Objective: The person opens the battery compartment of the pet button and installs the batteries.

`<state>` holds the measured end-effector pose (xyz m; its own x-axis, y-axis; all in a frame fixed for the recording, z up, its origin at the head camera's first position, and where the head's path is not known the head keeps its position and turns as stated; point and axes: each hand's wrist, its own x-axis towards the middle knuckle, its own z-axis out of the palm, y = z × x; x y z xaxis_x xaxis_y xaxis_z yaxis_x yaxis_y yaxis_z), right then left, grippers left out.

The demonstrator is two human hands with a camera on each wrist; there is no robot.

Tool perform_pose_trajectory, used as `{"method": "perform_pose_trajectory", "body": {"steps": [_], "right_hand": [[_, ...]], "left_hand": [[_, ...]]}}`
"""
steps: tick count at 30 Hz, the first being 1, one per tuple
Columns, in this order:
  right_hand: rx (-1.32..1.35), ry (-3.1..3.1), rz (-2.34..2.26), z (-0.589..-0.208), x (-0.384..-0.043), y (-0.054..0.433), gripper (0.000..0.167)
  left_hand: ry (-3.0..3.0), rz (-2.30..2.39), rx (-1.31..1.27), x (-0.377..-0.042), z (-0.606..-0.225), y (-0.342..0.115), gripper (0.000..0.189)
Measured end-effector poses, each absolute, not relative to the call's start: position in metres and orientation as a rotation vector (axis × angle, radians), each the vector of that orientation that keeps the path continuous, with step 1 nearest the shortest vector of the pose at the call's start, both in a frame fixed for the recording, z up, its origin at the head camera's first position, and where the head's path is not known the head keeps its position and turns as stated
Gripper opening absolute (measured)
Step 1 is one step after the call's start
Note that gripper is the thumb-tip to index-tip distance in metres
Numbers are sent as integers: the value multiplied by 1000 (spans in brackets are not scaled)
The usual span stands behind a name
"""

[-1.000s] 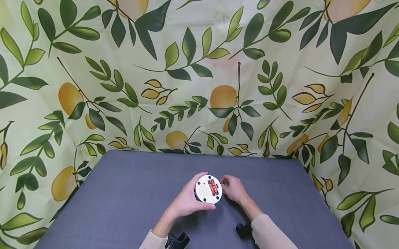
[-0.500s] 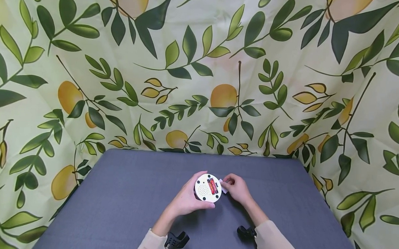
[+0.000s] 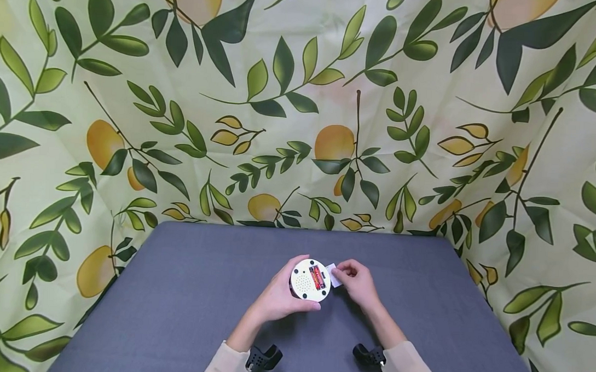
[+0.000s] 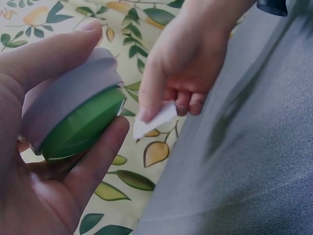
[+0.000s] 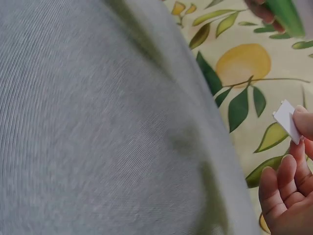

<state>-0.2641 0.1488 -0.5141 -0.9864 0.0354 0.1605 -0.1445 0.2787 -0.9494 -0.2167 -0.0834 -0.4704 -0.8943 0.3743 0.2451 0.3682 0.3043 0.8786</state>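
Observation:
My left hand point(image 3: 280, 299) grips a round white battery-powered device point(image 3: 301, 285) by its rim, fingers on one side and thumb on the other. Its flat underside faces the head camera, showing dark feet, a patch of small holes and red batteries point(image 3: 318, 278) in an uncovered compartment. From the left wrist, the device's green domed side point(image 4: 85, 125) shows. To the right, my right hand point(image 3: 358, 284) pinches a thin white battery cover point(image 3: 332, 276) between thumb and finger. Small tabs stand on one edge of that cover point(image 5: 287, 120). In the left wrist view, cover and device are apart.
Both hands are above a table with a dark grey-blue cloth point(image 3: 201, 281). A leaf-and-fruit patterned curtain point(image 3: 290, 131) hangs behind and at both sides. Black wrist-camera mounts point(image 3: 264, 358) sit below each wrist.
My right hand has drawn slightly right, away from the device, and turned, so more of the white cover shows. The left hand and device have stayed almost still.

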Motion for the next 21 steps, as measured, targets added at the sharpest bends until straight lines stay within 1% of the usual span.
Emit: {"method": "perform_pose_trajectory", "body": {"steps": [7,21], "right_hand": [[43,-2309,1919,-499,-255,149,18],[112,-2234,1989,-478,-242,147,16]], "left_hand": [[2526,1708,703,-216,-470,-83,104],[2531,1719,713,-217,-471,-83,103]]}}
